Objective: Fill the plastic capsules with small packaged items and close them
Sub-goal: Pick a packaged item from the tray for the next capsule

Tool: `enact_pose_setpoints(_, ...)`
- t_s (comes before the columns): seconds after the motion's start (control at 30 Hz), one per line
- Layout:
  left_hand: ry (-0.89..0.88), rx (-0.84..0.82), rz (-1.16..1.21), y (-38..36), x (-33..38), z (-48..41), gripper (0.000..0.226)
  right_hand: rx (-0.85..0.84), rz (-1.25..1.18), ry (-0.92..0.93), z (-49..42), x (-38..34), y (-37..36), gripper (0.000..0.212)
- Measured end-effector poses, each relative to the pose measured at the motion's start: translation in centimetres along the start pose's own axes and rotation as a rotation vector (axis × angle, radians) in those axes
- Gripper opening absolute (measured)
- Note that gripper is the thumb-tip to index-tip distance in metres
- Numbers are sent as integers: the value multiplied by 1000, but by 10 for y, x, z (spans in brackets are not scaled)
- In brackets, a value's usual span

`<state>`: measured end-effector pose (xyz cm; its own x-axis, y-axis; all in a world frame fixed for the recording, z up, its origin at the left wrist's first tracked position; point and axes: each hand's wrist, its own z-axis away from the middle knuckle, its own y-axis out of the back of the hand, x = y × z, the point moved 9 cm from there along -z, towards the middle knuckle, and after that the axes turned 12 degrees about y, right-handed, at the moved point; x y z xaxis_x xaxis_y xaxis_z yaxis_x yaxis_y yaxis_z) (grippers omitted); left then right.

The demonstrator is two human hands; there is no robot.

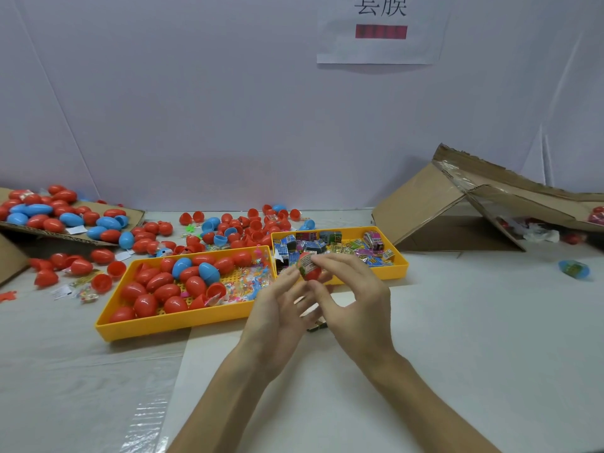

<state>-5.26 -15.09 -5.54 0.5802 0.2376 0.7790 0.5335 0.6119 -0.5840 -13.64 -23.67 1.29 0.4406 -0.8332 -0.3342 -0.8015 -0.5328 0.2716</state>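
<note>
Left hand (277, 312): fingers straight, tips touching the red capsule (310, 269).
Right hand (354, 295): fingertips pinching the capsule, raised at the yellow tray (400, 266) near rim.
Room: white worktop (474, 322) stretches rightward.

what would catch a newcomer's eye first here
The red capsule pinched in the right hand at centre, the left hand beside it. Behind them sit two yellow trays: the left tray holds red and blue capsules, the right tray printed packets. More capsules lie scattered at far left.
</note>
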Motion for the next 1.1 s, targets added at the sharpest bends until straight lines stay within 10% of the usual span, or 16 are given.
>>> enact_pose_setpoints(0.87, -95, -32, 17, -2, 11, 4, 39, 16, -96, 1, -1, -5, 0, 47)
enact_pose_setpoints(1.1, -86, -20, 3, 0, 9, 3, 47, 44, -142, -56, -3, 2, 4, 11)
